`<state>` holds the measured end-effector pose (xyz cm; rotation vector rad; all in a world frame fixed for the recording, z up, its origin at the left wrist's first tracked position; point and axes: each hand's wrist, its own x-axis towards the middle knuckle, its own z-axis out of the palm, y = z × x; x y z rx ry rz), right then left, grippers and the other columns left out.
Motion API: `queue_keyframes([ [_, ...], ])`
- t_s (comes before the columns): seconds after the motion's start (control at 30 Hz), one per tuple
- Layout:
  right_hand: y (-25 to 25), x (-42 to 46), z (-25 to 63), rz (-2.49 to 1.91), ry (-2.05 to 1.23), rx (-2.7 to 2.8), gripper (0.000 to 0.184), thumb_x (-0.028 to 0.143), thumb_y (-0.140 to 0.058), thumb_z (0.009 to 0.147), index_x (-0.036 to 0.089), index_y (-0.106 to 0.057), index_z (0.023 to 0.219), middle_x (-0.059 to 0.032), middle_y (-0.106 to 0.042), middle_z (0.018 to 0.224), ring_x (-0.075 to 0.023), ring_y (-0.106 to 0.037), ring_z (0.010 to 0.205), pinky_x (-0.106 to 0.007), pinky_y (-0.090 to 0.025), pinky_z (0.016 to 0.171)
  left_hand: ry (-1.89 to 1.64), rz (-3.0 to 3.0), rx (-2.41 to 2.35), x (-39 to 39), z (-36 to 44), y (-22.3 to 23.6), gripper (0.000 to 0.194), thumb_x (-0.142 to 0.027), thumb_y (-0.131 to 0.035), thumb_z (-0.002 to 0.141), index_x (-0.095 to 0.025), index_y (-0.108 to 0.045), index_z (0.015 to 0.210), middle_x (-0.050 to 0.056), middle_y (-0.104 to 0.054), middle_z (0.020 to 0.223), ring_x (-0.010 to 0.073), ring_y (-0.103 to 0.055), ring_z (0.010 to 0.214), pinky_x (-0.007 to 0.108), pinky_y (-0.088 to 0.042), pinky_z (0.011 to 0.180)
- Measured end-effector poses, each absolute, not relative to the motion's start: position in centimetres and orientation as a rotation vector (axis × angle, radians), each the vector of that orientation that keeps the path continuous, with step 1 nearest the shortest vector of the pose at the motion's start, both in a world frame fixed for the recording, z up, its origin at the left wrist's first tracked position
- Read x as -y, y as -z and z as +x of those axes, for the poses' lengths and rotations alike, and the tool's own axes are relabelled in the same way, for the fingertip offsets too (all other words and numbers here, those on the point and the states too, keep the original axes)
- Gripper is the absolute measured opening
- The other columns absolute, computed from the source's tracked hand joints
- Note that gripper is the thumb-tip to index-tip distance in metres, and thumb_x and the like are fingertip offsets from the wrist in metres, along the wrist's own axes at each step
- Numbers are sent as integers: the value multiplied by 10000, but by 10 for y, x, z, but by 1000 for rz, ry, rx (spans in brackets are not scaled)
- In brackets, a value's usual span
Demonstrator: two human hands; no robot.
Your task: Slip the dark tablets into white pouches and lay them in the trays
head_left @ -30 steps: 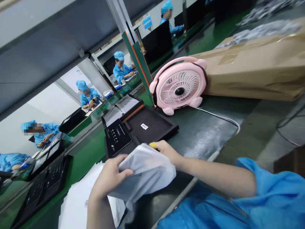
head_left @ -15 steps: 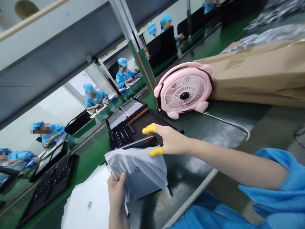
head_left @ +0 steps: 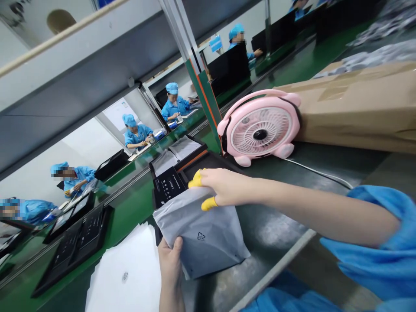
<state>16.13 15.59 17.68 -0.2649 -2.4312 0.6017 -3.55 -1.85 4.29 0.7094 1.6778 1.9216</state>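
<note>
A translucent white sleeve bag [head_left: 211,238] with a printed recycling triangle is held tilted over the bench, with a dark flat panel showing through it. My left hand [head_left: 170,260] grips its lower left edge, thumb in front. At the bag's top edge is my right hand [head_left: 221,186], with yellow finger cots on its thumb and forefinger. Its thumb lies on the front face and the fingers go over the top, closed on the edge. Beside my left hand lies a stack of white sleeves [head_left: 126,271] with the same mark.
A pink fan [head_left: 260,132] stands behind my right hand, its white cord trailing right. Black trays [head_left: 73,245] sit on the green conveyor [head_left: 128,221], and a printed black panel [head_left: 169,186] lies behind the bag. A large cardboard box [head_left: 354,108] is at right. Several co-workers in blue sit across the line.
The dark panel's glossy edge, which stuck out of the bag's top, is now inside. My right hand has moved left and down onto the bag's edge. The view has shifted slightly.
</note>
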Motion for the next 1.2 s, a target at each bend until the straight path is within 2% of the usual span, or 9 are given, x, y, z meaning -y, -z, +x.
queue_keyframes([
  [0.07,-176,-149,153,-252,-461,2585,148,255,-722,637,163,-679,745,-46,-645,821,-180,-608,789,-275,-472,707,-1903,737,-1702,19,-34,-43,495,-463,-801,468,-117,-678,799,88,-692,772,201,-630,716,271,-498,665],
  [0.13,-172,-148,150,-213,-427,2592,97,254,-703,671,161,-681,691,-38,-646,797,-158,-610,742,-253,-472,676,-1905,765,-1732,19,-34,-42,499,-477,-797,467,-120,-679,795,90,-692,777,204,-629,728,272,-497,673],
  [0.4,-142,-151,157,413,39,2145,342,247,-339,924,151,-663,978,-84,-661,1027,-151,-592,992,-264,-466,835,-1963,742,-1663,17,-32,-39,468,-451,-795,485,-120,-674,793,90,-692,791,205,-635,738,279,-495,698],
  [0.6,-165,-180,157,218,-224,2697,328,380,-429,892,169,-678,869,-20,-681,698,-81,-597,570,-174,-397,510,-1988,678,-1594,12,-25,-39,467,-457,-781,510,-125,-669,819,98,-689,833,203,-637,780,286,-490,734],
  [0.73,-222,-212,142,-32,-67,2692,344,476,-521,811,193,-691,713,5,-642,586,-106,-573,567,-210,-351,541,-1957,749,-1605,10,-20,-36,495,-455,-763,548,-110,-667,890,112,-685,867,229,-634,840,319,-480,789],
  [0.8,-244,-208,128,-74,-1,2551,357,528,-545,772,205,-696,750,13,-637,600,-126,-581,627,-226,-346,589,-1941,734,-1590,9,-17,-35,516,-476,-749,566,-110,-662,919,111,-684,863,238,-632,853,325,-483,786],
  [0.9,-242,-175,96,38,-230,2551,342,515,-626,696,220,-696,855,33,-647,652,-110,-576,650,-216,-348,601,-1939,680,-1623,7,-14,-36,543,-483,-756,553,-116,-660,943,102,-685,862,240,-628,870,318,-480,793],
  [1.0,-217,-145,60,141,-544,2540,283,420,-686,643,189,-703,806,35,-649,641,-95,-571,656,-194,-364,602,-1906,718,-1680,5,-11,-41,534,-448,-778,531,-118,-668,936,91,-684,848,243,-621,883,318,-471,814],
  [1.2,-235,-171,53,51,-768,2196,248,334,-622,738,120,-669,854,-7,-650,694,-103,-566,689,-214,-422,658,-1826,698,-1582,-2,-11,-39,552,-425,-789,513,-133,-656,961,89,-682,826,238,-632,818,321,-493,749],
])
